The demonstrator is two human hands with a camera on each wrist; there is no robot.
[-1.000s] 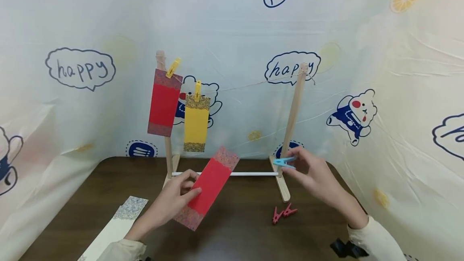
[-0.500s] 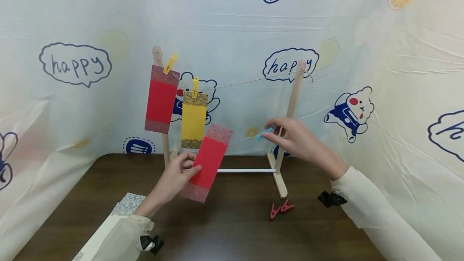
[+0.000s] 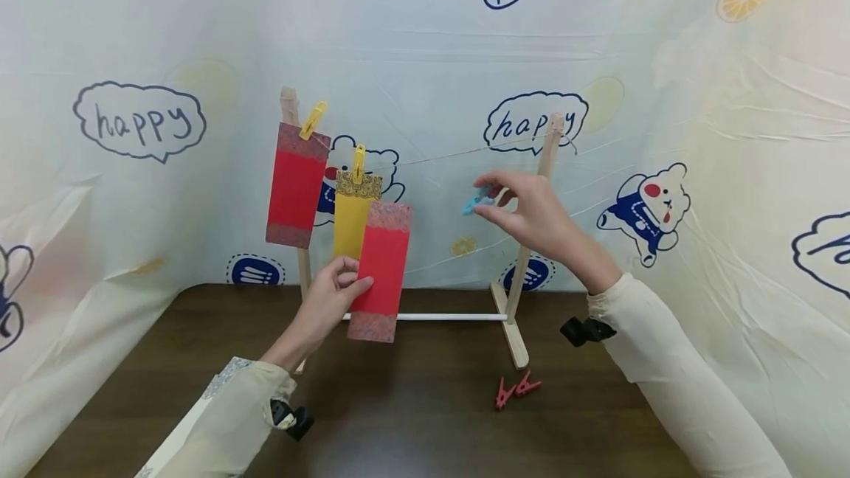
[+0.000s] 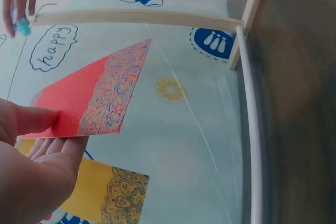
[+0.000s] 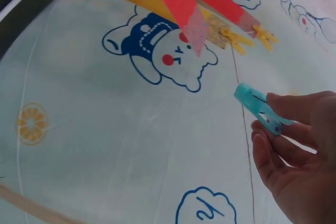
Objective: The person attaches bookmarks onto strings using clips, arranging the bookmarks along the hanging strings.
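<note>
Between thumb and fingers my left hand [image 3: 325, 297] pinches a red paper card [image 3: 384, 264] with patterned end bands, held nearly upright by its left edge. The card overlaps part of a yellow card [image 3: 348, 220] hanging behind it. My right hand [image 3: 534, 212] pinches a light blue clothespin [image 5: 260, 107] below the string [image 3: 451, 156]; in the right wrist view its tip lies near the string line. Two yellow clothespins hold cards on the string: one [image 3: 358, 164] on the yellow card, the other [image 3: 313, 121] on another red card [image 3: 295, 190] by the left post.
The string runs between two wooden posts; the right post [image 3: 524, 271] stands on a wooden foot, and a white rod [image 3: 451, 317] joins the bases. Two red clothespins [image 3: 514, 389] lie on the dark table [image 3: 425, 419]. White cards [image 3: 192, 419] lie partly under my left sleeve.
My left hand has raised the red card and turned it more upright, in front of the yellow card. The right hand has moved up and left with the blue clothespin.
</note>
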